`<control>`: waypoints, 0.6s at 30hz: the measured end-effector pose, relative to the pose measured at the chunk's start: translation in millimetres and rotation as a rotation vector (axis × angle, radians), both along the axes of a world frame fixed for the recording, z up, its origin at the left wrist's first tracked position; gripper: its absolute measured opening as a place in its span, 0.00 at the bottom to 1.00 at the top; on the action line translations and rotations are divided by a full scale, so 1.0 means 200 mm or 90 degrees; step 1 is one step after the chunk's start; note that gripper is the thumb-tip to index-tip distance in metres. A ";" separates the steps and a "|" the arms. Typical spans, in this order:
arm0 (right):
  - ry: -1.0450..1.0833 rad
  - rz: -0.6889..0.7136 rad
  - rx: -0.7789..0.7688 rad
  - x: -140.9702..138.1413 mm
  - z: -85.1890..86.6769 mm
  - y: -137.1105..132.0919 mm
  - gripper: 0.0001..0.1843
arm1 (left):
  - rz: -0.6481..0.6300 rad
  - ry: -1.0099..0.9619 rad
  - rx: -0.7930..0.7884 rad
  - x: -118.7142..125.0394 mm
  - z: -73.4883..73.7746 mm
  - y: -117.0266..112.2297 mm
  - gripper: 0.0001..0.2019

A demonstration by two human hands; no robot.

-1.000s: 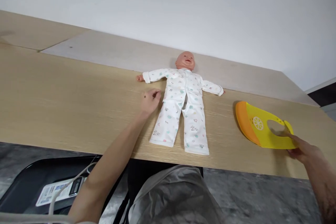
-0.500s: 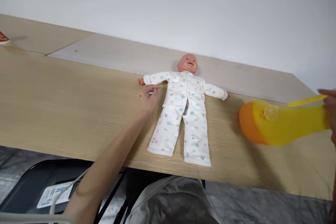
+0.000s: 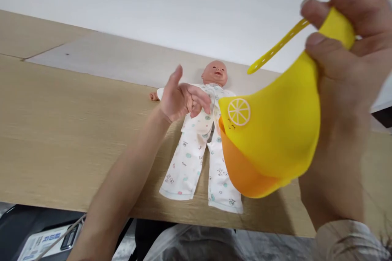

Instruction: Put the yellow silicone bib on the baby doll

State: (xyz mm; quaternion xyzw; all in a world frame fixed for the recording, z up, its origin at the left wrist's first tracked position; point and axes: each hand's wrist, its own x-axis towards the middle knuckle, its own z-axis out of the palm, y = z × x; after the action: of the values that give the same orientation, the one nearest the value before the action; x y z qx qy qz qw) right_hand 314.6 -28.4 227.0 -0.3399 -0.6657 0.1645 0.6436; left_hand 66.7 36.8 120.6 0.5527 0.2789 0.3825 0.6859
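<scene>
A yellow silicone baby bib point(image 3: 275, 126) with an orange pocket and a lemon-slice print hangs from my right hand point(image 3: 346, 49), which grips it by the neck part. One neck strap with holes sticks out to the left. My left hand point(image 3: 186, 100) is raised over the doll's chest, fingers apart and nothing in them, just left of the bib. Beneath lies a baby doll point(image 3: 216, 73) on its back in white printed pyjamas point(image 3: 183, 159). The bib hides the doll's arm on the right and part of its torso.
The wooden table point(image 3: 76, 138) carries the doll, with a pale strip along the white wall point(image 3: 137, 4). Below the near edge at left is a black chair point(image 3: 18, 228) with a labelled white item point(image 3: 45, 242) and a cable over it.
My right hand has brought the bib from the far right to in front of the doll, closer to the camera. My left hand has lifted and turned, spreading its fingers.
</scene>
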 end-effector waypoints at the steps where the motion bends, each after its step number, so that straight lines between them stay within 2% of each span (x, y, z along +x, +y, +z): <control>1: -0.014 0.011 0.020 -0.02 -0.03 0.04 0.20 | 0.041 0.006 -0.015 -0.02 0.00 0.00 0.47; 3: 0.007 0.040 -0.007 -0.07 -0.09 0.07 0.22 | 0.089 0.014 -0.035 -0.04 0.00 0.00 0.46; 6: 0.027 0.090 -0.053 -0.15 -0.10 0.04 0.21 | 0.083 0.031 -0.026 0.01 -0.01 0.00 0.39; 8: 0.036 0.123 -0.060 -0.21 -0.04 0.00 0.20 | 0.078 0.044 -0.015 0.08 -0.01 0.00 0.36; 11: 0.066 0.204 -0.042 -0.31 0.10 -0.01 0.26 | 0.107 0.046 0.000 0.18 -0.03 0.00 0.33; 12: 0.104 0.217 -0.073 -0.34 0.14 0.00 0.28 | 0.116 0.050 0.002 0.21 -0.04 0.00 0.33; 14: 0.225 0.181 -0.200 -0.37 0.22 0.04 0.30 | 0.112 0.068 -0.003 0.24 -0.07 0.00 0.32; 16: 0.313 0.156 -0.276 -0.39 0.26 0.08 0.32 | 0.068 0.091 -0.022 0.24 -0.10 0.00 0.33; 18: 0.292 0.217 -0.241 -0.37 0.25 0.10 0.30 | 0.011 0.096 -0.037 0.22 -0.12 -0.01 0.36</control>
State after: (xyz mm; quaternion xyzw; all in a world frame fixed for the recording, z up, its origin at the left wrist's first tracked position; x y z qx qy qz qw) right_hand 240.4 -8.3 277.4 -0.2911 -0.5088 0.4624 0.6652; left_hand 111.3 35.8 97.0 0.5574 0.3453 0.3374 0.6754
